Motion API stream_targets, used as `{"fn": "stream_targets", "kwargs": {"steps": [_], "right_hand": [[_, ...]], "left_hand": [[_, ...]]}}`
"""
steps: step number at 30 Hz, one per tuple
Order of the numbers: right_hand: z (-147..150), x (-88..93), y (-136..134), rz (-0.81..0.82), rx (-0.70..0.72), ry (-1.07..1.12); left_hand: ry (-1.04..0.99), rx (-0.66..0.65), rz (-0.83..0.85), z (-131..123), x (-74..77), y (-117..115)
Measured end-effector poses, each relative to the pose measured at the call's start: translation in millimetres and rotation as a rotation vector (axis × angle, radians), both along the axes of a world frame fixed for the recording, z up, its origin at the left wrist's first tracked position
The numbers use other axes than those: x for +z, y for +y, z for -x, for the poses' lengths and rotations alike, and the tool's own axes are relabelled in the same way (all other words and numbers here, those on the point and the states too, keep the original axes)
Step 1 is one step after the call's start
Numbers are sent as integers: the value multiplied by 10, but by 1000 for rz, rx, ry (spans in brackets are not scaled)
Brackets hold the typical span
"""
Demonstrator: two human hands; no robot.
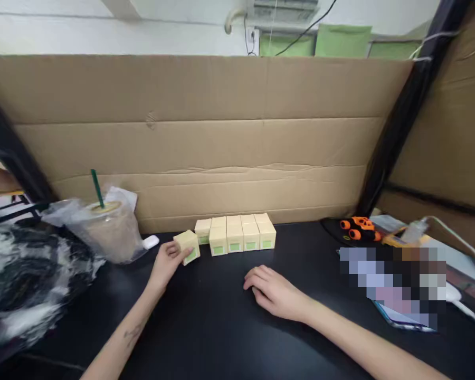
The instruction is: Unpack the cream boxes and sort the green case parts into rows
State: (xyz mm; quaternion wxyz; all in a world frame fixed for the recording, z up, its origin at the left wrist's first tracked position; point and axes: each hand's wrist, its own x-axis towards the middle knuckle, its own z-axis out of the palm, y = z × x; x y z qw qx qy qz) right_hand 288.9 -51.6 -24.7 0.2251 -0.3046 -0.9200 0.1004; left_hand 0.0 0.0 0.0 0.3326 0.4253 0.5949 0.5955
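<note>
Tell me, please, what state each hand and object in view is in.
Left hand: gripping a box.
Held box: angled askew to the row.
Right hand: fingers curled, holding nothing visible.
Row of four boxes: standing side by side.
Sixth box: set further back, left of the row.
Drink cup: bagged in clear plastic.
Green straw: inserted, leaning.
Cardboard panel: upright, creased.

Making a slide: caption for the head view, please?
Left grip holding a cream box beside a row of similar boxes, right grip apart from them.
</note>
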Motion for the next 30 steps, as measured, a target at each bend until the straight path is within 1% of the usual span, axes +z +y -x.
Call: {"fn": "stream_targets", "kwargs": {"steps": [5,30], "right_hand": [[-21,-11,-46,-2,-3,3],[-15,-26,-22,-8,0,7]], "left_hand": [[1,6,-10,17,-11,-9],[-4,-21,-14,6,-45,20]]}}
